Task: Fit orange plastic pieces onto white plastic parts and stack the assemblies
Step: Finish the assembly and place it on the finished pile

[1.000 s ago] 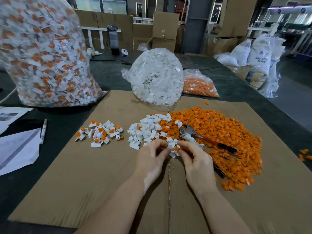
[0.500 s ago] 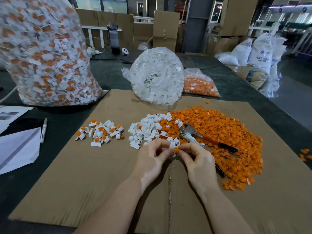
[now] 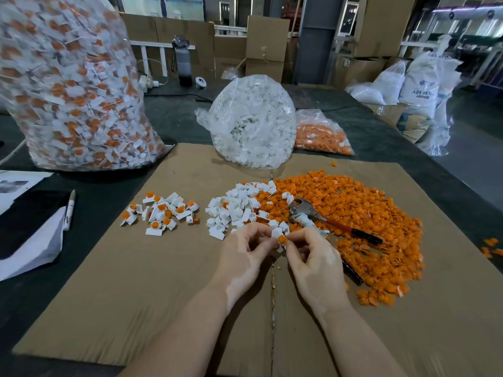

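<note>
- Since a second ago, your hands have stayed put; an orange piece (image 3: 283, 240) now shows between them.
- Your left hand (image 3: 245, 257) and right hand (image 3: 313, 263) pinch the white part (image 3: 277, 233) together just near of the white pile (image 3: 239, 208); its axis is unclear.

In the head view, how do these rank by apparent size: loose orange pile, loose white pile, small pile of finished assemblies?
1. Loose orange pile, clearly largest.
2. Loose white pile and pile of finished assemblies: they look about alike, so I do not rank them.
</note>
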Tool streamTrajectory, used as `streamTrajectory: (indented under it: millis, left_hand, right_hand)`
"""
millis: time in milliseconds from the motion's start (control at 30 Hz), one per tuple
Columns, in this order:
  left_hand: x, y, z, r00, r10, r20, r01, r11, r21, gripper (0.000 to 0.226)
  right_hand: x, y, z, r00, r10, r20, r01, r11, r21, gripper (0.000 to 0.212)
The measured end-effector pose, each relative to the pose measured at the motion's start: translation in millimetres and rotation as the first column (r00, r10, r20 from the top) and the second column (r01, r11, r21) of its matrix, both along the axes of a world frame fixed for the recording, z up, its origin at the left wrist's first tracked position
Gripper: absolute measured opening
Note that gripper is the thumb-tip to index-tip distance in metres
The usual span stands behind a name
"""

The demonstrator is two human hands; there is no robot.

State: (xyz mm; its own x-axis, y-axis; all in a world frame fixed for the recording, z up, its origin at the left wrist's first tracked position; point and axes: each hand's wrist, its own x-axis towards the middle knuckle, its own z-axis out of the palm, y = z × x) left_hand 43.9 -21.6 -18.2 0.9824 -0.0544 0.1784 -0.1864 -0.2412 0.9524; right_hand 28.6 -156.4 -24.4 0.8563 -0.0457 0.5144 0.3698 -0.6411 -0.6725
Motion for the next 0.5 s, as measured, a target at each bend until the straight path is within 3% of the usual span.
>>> streamTrajectory:
  millis: [167,300,500]
  left_hand:
    - [-0.9,-0.7,0.6,1.0,0.018,-0.013,-0.018,1.0,-0.02,0.008]
    - [-1.1,-3.1,0.8,1.0,0.005,-0.011,-0.005,1.0,-0.016,0.011]
    - [-2.6,-3.9,-2.5,0.999,0.009,0.038,-0.014,0.991,0.134,0.018]
  right_hand:
    - [-1.2,-0.1,-0.4,1.0,0.013,0.017,-0.014,0.999,0.032,0.01]
    - [-0.7,2.5,-2.1,0.997,-0.031,0.066,0.033,0.998,-0.044,0.02]
    - [-1.6,2.9,-1.6,0.993,-0.023,0.118,0.038,0.991,-0.125,0.025]
